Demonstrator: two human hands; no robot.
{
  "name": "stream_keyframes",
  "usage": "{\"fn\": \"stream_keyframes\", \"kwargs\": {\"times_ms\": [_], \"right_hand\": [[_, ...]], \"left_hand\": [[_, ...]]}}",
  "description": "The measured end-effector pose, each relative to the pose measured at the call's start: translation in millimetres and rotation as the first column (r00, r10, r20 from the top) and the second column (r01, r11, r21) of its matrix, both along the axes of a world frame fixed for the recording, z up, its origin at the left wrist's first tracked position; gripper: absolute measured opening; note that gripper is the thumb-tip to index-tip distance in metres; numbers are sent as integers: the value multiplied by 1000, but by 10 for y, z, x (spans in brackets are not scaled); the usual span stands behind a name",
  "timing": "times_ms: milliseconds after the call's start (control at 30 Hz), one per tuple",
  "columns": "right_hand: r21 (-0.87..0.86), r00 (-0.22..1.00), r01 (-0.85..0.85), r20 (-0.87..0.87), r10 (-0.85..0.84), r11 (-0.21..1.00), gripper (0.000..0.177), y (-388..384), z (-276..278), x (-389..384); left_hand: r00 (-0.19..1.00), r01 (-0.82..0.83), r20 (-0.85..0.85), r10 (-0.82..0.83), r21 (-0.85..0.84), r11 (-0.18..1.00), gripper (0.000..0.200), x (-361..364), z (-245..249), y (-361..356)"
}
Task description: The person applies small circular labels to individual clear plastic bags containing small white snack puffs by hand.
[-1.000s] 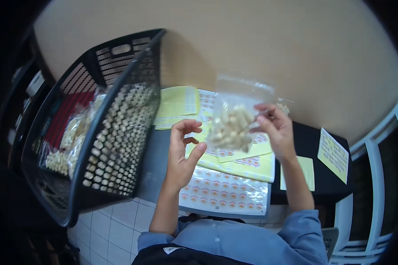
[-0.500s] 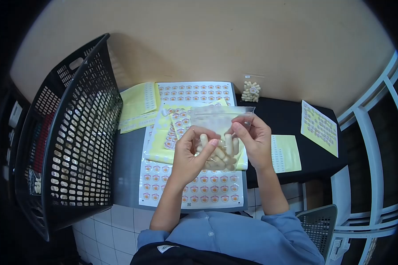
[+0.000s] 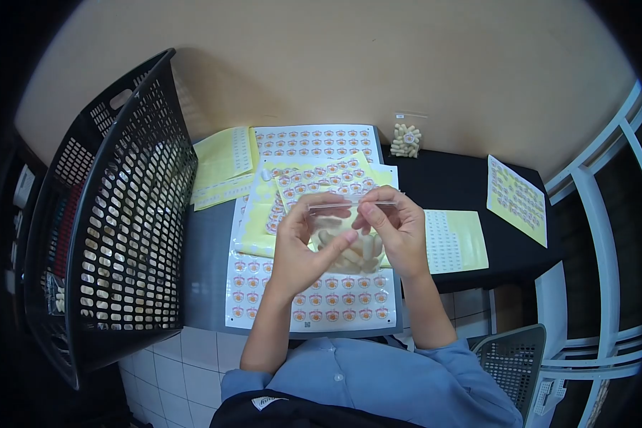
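Observation:
Between my two hands is a clear zip bag (image 3: 357,262) with several pale capsule-shaped pieces inside, held above the sticker sheets. My left hand (image 3: 307,250) grips the bag's left side, its thumb across the front. At the top right, my right hand (image 3: 396,232) pinches the bag near its zip edge, thumb against fingers. Some of the fingers behind the plastic are partly hidden. Under the bag lie a yellow-backed sticker sheet (image 3: 328,175) and a larger white sheet of round orange-and-pink stickers (image 3: 346,299).
A tall black perforated basket (image 3: 132,214) stands at the left. At the back right, a filled zip bag (image 3: 406,141) leans on the wall. Yellow label sheets (image 3: 225,160) lie at the back left, another yellow sheet (image 3: 456,242) at the right, and a sticker sheet (image 3: 517,200) farther right.
The bag's top edge has come down and tilted between my hands. My right fingers have moved slightly left along the zip, and my left fingers have risen toward it.

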State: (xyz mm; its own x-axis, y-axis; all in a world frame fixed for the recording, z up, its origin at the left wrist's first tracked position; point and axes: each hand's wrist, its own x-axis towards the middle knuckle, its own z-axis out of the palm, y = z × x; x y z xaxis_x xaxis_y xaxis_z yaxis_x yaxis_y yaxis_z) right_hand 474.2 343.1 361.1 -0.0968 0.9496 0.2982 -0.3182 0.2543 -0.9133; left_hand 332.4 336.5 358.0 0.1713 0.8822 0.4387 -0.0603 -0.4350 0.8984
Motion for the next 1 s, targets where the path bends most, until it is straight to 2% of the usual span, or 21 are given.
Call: {"fn": "stream_keyframes", "kwargs": {"times_ms": [67, 133, 200, 267, 400, 600, 800, 933, 1000], "right_hand": [[5, 1000, 15, 22, -16, 1000, 9, -32, -2, -45], [30, 997, 50, 60, -52, 998, 9, -79, 14, -83], [61, 991, 89, 98, -94, 994, 10, -109, 6, -108], [182, 967, 157, 171, -188, 971, 10, -131, -38, -121], [74, 982, 131, 127, -140, 989, 9, -174, -53, -112], [136, 977, 176, 101, -190, 975, 8, -197, -47, -86], [218, 953, 239, 133, -271, 946, 8, -179, -73, -25], [208, 951, 248, 133, -279, 946, 8, -175, -93, 45], [283, 941, 246, 159, -298, 927, 8, -151, -92, 88]], "left_hand": [[974, -27, 220, 55, -127, 992, 31, -7, 10, 14], [974, -51, 215, 75, -113, 992, 29, -11, -12, 31], [977, -98, 190, 101, -23, 995, 28, -12, -45, 38], [977, -112, 178, 113, -17, 994, 29, -3, -55, 5], [978, -120, 175, 111, 37, 992, 32, 31, -60, -16], [981, -125, 163, 102, 138, 982, 35, 107, -75, -17], [975, -143, 188, 115, 142, 980, 38, 225, -87, -27], [971, -155, 203, 126, 133, 979, 38, 315, -90, -35], [966, -167, 218, 140, 110, 980, 39, 357, -70, -35]]}}
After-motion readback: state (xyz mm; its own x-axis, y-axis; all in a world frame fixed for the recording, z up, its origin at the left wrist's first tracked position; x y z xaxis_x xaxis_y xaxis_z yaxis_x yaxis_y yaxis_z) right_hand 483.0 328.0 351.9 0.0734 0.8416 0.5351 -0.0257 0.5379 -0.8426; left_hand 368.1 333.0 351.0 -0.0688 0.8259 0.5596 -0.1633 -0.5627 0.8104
